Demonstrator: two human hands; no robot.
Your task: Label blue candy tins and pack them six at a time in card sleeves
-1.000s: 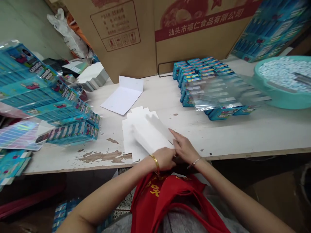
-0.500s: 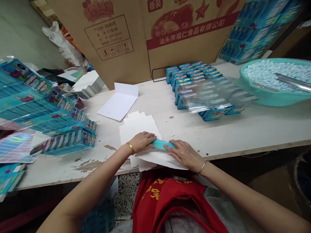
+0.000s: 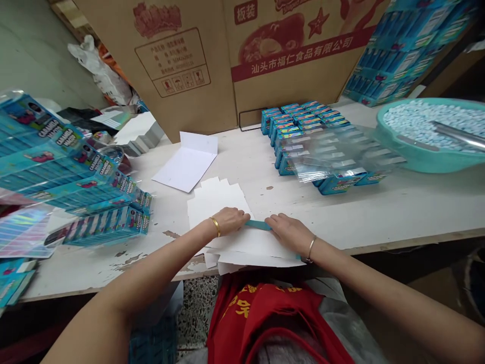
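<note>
My left hand [image 3: 232,221] and my right hand [image 3: 290,233] are closed on the far edge of a die-cut cardboard sheet [image 3: 252,243], white on the face toward me. Between my fingers a turquoise strip [image 3: 259,225] of it stands folded up. Beneath lie more white card blanks [image 3: 215,198] with notched edges, partly hidden by the held sheet and my left hand. Beyond them rests a creased white card [image 3: 185,164] with one flap raised.
Packed blue boxes [image 3: 102,194] are stacked at left. Small blue boxes [image 3: 288,124] stand in rows at right, partly under clear plastic film [image 3: 337,154]. Farther right is a turquoise basin [image 3: 424,159] of pale candies with a metal scoop [image 3: 458,135]. A large carton [image 3: 215,91] stands behind.
The turquoise strip has turned from a wide band to a narrow edge. My hands have shifted slightly right, and their fingers have curled in around it.
</note>
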